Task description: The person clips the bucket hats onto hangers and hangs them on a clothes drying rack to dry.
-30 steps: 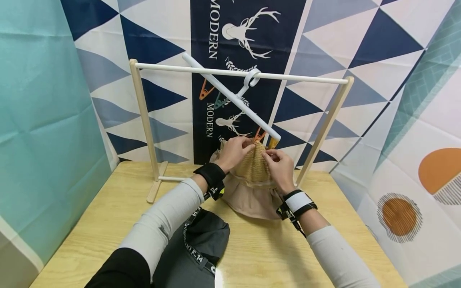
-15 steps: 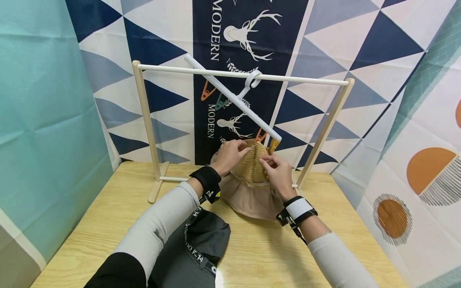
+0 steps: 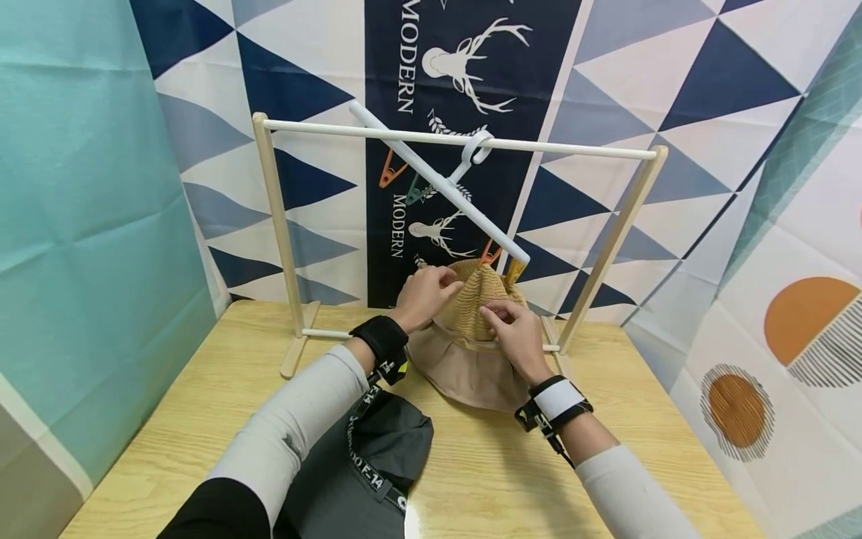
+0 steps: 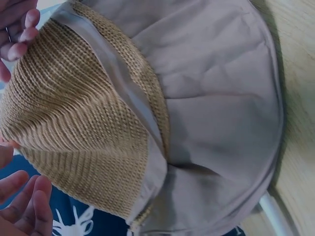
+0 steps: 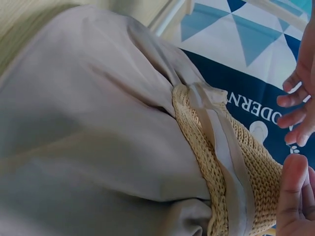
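A hat with a woven straw crown (image 3: 474,303) and a pinkish-beige fabric brim (image 3: 465,374) hangs by its pinched top from an orange clip (image 3: 491,253) at the low end of a tilted white hanger (image 3: 438,180). My left hand (image 3: 426,296) is beside the crown's left side, fingers relaxed and apart from it; the left wrist view shows those fingers (image 4: 27,204) loosely bent and holding nothing. My right hand (image 3: 518,333) is at the crown's right front with thumb and fingertips close together; whether they touch the straw I cannot tell.
The hanger hooks over the white rail (image 3: 566,147) of a wooden-legged rack. Another orange clip (image 3: 390,171), a green clip (image 3: 414,192) and a yellow clip (image 3: 515,271) are on the hanger. A dark grey cap with a lettered band (image 3: 350,464) lies on the table (image 3: 485,479) in front.
Both hands have moved down from the crown's top near the orange clip, the left also drawing away to the left. The hat and hanger hang much as before.
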`<state>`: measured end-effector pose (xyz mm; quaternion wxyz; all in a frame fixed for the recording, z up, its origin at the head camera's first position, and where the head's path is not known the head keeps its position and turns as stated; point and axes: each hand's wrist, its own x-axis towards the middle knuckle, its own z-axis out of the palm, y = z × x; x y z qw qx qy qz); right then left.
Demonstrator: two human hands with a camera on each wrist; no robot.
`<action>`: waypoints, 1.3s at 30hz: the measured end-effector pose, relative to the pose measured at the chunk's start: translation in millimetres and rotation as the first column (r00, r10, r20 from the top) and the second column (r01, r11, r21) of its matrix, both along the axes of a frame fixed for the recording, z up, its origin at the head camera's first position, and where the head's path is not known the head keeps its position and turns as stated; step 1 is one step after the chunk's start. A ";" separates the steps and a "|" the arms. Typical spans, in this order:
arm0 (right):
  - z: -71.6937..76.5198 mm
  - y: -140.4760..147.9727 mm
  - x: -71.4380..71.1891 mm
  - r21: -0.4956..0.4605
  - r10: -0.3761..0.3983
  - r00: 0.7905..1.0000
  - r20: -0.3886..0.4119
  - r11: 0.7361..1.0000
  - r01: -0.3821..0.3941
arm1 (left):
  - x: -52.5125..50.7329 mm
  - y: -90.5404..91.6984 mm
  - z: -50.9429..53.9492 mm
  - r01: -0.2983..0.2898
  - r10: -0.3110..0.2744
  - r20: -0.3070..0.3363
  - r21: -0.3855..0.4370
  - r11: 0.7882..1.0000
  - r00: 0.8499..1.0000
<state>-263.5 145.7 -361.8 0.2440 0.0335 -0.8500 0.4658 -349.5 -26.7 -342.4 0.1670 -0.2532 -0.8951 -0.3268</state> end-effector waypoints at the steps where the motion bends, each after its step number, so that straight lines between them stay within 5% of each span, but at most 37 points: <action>1: -1.1 -0.7 0.7 -0.003 0.008 1.000 0.008 1.000 -0.008 | -0.3 -1.6 -1.6 -0.004 0.004 -0.002 0.003 1.000 1.000; 39: -16.5 -13.3 11.9 -0.028 0.112 0.974 0.199 0.994 -0.108 | 8.4 -44.3 -27.5 0.023 -0.027 0.090 0.047 0.999 0.996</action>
